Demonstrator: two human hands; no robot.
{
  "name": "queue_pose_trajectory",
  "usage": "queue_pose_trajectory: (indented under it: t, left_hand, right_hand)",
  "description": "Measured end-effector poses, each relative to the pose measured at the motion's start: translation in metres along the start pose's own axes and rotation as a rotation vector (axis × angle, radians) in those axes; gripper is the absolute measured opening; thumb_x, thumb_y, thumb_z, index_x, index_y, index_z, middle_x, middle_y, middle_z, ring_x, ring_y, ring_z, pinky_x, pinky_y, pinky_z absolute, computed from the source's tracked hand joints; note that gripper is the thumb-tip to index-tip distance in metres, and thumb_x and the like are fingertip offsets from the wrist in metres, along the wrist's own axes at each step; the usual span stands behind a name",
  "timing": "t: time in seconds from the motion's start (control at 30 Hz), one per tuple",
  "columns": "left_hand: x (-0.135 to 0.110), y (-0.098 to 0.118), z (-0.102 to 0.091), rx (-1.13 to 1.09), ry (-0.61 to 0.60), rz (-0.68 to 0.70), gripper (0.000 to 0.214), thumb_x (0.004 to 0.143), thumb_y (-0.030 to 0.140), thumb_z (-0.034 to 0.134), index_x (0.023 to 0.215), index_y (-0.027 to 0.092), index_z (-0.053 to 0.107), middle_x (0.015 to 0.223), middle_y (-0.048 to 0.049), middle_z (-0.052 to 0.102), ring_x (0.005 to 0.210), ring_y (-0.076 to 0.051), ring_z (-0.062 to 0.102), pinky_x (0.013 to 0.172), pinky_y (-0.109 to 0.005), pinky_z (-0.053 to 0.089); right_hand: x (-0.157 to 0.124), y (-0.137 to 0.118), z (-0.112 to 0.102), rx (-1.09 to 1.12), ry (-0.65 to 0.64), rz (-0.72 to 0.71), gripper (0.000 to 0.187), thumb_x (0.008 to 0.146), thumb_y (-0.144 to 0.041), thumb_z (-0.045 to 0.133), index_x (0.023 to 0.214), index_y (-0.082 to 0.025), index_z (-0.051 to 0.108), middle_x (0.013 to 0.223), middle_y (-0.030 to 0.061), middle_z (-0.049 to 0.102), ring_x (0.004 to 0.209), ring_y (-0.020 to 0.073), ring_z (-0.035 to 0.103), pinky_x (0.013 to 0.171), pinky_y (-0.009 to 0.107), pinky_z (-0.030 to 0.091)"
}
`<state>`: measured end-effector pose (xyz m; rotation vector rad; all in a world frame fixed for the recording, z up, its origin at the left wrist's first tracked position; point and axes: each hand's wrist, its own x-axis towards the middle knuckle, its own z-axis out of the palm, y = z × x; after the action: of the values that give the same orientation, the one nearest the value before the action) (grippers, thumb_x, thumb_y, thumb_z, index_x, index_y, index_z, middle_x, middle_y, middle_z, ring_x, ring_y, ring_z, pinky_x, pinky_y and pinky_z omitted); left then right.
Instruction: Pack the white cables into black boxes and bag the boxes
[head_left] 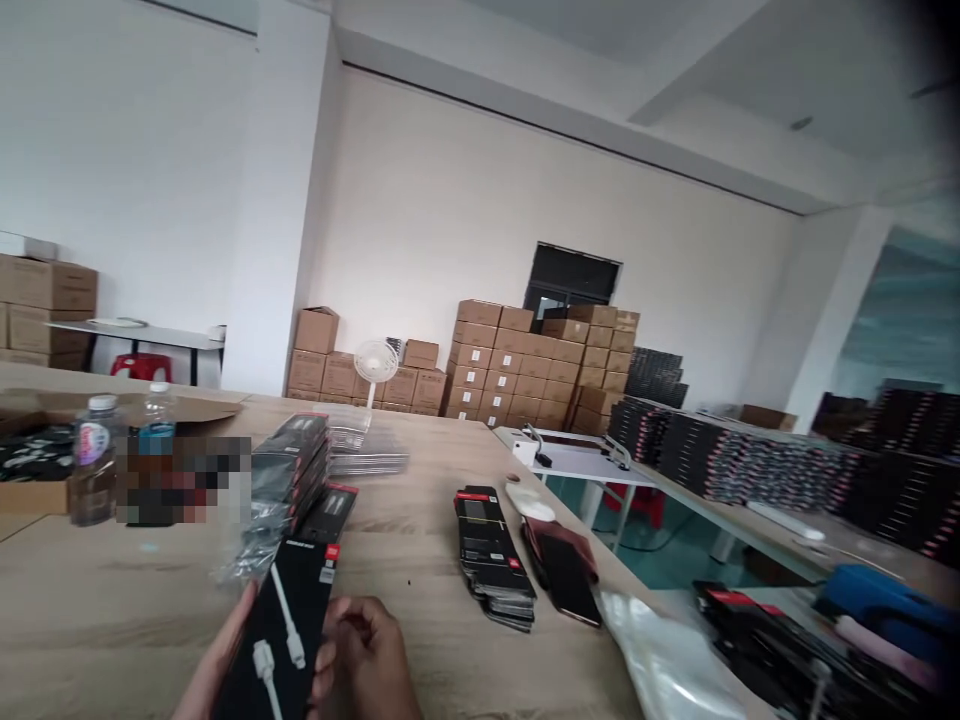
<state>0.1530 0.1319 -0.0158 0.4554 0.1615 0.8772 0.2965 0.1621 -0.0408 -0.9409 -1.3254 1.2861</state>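
Currently, L fingers (pixel 234 625) grip flat blk cardbd box (pixel 279 628); R fingers (pixel 367 612) curled beside, hold unclear.

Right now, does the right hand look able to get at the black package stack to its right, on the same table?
Likely yes: nothing seems to block the tabletop between the right hand and the black package stack.
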Motion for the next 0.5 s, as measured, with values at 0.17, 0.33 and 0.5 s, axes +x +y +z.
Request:
queue_pose_trajectory:
  t: [0.17, 0.33, 0.5]
  left_hand:
    - [-0.002, 0.005, -0.030, 0.141, 0.079, -0.001, 0.067, 0.063, 0.067, 0.067, 0.111, 0.019, 0.063, 0.079, -0.0068, 0.067, 0.061, -0.019, 0.061, 0.039, -0.022, 0.038]
    - [0.008, -0.003, -0.033, 0.307, 0.390, 0.111, 0.047, 0.065, 0.049, 0.075, 0.100, 0.020, 0.066, 0.066, -0.0008, 0.065, 0.050, -0.015, 0.057, 0.044, -0.023, 0.041]
    - [0.015, -0.003, -0.027, 0.593, 0.464, 0.241, 0.052, 0.059, 0.039, 0.074, 0.108, 0.022, 0.065, 0.094, -0.0049, 0.072, 0.096, -0.031, 0.064, 0.082, -0.039, 0.050]
  right_hand:
    - [-0.007, -0.058, -0.065, -0.322, 0.268, -0.205, 0.043, 0.075, -0.062, 0.056, 0.075, -0.020, 0.066, 0.059, -0.0010, 0.059, 0.055, 0.0152, 0.054, 0.054, 0.026, 0.045]
    - [-0.054, -0.132, -0.215, -0.714, 0.521, -0.181, 0.028, 0.064, -0.049, 0.063, 0.065, -0.022, 0.066, 0.062, 0.0026, 0.066, 0.061, 0.0208, 0.059, 0.058, 0.029, 0.043]
    - [-0.114, -0.138, -0.345, -1.304, 0.665, 0.114, 0.012, 0.056, -0.037, 0.058, 0.050, -0.026, 0.058, 0.050, 0.0039, 0.063, 0.051, 0.0242, 0.060, 0.054, 0.034, 0.042]
